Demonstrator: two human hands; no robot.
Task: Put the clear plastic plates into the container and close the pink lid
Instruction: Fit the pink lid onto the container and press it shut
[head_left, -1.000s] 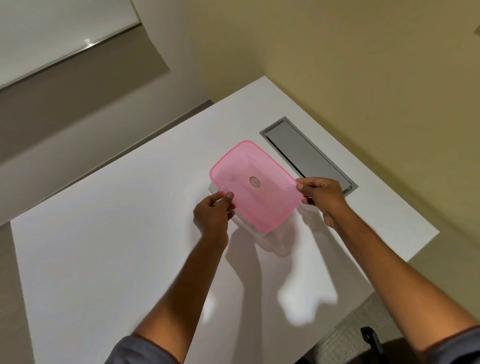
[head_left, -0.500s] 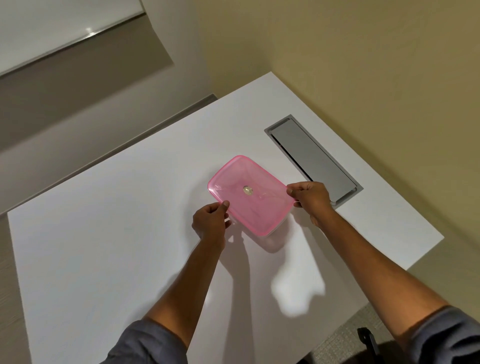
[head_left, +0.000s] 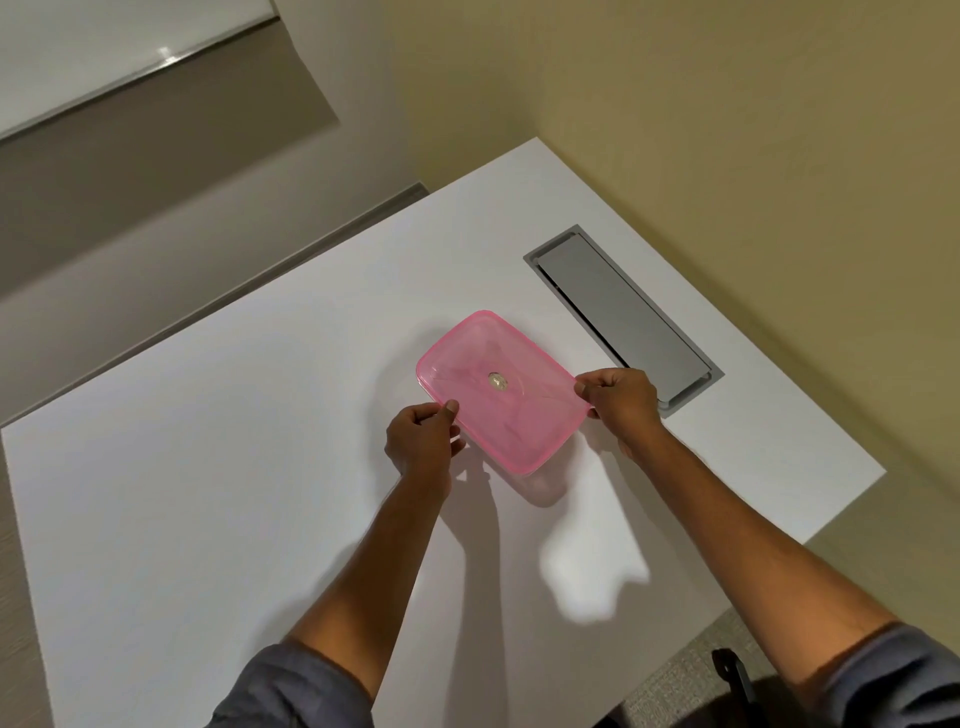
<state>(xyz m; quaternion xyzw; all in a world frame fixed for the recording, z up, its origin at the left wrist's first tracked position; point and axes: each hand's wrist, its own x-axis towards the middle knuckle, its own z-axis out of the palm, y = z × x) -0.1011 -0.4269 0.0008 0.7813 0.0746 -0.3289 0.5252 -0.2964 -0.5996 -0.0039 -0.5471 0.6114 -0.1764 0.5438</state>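
A translucent pink lid with a small round sticker at its middle lies flat over the container on the white table. The container and the clear plates under it are almost wholly hidden by the lid. My left hand pinches the lid's near left edge between thumb and fingers. My right hand grips the lid's right corner.
A grey metal cable hatch is set into the table just beyond my right hand. The table's right edge runs close to a beige wall. A dark object shows on the floor at the lower right.
The lid was held tilted above the container a second ago. Both hands have lowered it, and it now lies level on the container.
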